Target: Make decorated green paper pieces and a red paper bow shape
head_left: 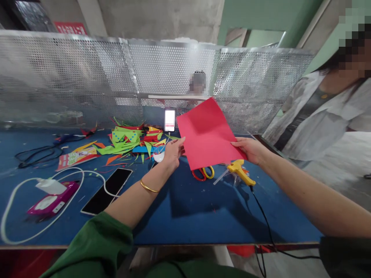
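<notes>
A red sheet of paper (207, 135) is held up above the blue table, tilted, between both hands. My left hand (174, 152) grips its left edge, with the fingers partly behind the sheet. My right hand (248, 149) pinches the right edge near the lower corner, thumb on top. Just below the sheet lie scissors (209, 172) with red and yellow handles, their blades hidden by the paper. Beside them, under my right hand, rests a yellow glue gun (241, 172) with a clear glue stick.
Coloured paper scraps (127, 141) are heaped behind my left hand, near a lit phone (169, 119). A dark phone (108, 191), a purple power strip (53, 199) and white cable lie left. A perforated metal screen (98, 73) stands behind; a person (321, 116) stands right.
</notes>
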### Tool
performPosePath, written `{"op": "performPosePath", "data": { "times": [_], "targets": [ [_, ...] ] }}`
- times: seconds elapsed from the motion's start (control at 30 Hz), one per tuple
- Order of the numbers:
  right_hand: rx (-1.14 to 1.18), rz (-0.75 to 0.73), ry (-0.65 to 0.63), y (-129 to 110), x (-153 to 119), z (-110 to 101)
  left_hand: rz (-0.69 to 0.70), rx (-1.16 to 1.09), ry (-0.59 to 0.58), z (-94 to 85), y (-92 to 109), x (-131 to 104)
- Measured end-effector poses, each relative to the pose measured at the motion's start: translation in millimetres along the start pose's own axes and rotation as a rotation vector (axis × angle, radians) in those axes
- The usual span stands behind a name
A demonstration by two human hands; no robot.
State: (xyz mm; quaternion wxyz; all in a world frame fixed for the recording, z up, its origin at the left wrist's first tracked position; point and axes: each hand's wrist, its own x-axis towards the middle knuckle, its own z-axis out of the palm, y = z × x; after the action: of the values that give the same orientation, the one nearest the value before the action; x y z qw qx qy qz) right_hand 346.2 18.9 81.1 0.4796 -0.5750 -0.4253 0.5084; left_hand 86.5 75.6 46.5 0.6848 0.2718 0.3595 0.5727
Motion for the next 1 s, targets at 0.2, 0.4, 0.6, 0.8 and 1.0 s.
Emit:
{"op": "performPosePath", "data": {
  "times": [0.2,0.4,0.6,0.8,1.0],
  "targets": [
    [-0.046,0.049,0.032,4.6,-4.4,-2.4,-0.272,-0.014,-0.156,15.5,-4.3,-6.2],
    [-0.277,-0.037,0.203,11.7,21.6,-13.1,-0.276,-0.076,-0.108,18.5,-26.3,5.3],
    [-0.518,-0.191,0.325,11.5,52.6,-22.5,-0.249,-0.120,-0.047,19.3,-40.6,8.3],
    [-0.785,-0.354,0.348,0.1,77.4,-33.3,-0.298,-0.108,-0.009,20.0,-45.7,14.3],
    [-1.072,-0.476,0.354,-15.2,110.0,-29.4,-0.357,-0.111,0.043,31.1,-62.9,33.2]
  ]
}}
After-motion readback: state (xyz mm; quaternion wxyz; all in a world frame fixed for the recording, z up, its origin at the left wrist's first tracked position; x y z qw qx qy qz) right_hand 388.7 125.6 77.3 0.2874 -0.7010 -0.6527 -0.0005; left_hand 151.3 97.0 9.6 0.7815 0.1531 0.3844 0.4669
